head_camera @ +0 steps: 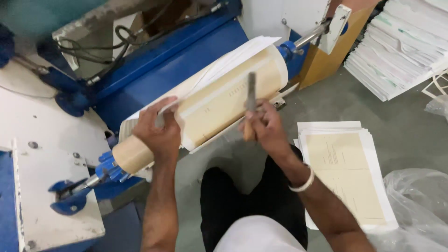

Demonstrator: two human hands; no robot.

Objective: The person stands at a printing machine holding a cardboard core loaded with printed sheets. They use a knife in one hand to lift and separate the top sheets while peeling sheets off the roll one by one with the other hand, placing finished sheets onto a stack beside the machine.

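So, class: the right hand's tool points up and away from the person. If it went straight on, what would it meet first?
Most likely the cream sheet wrapped on the roller; the blade in the right hand already lies over it, though depth is unclear.

Matt cream paper sheet (224, 100) on cardboard roller (135, 156); wooden-handled metal blade (250, 100); glossy blue painted metal frame (177, 60).

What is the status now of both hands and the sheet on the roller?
Left hand pressing cream sheet onto roller. Right hand shut on wooden-handled tool, blade on the sheet. Nothing in the way; paper stack lies on floor beside.
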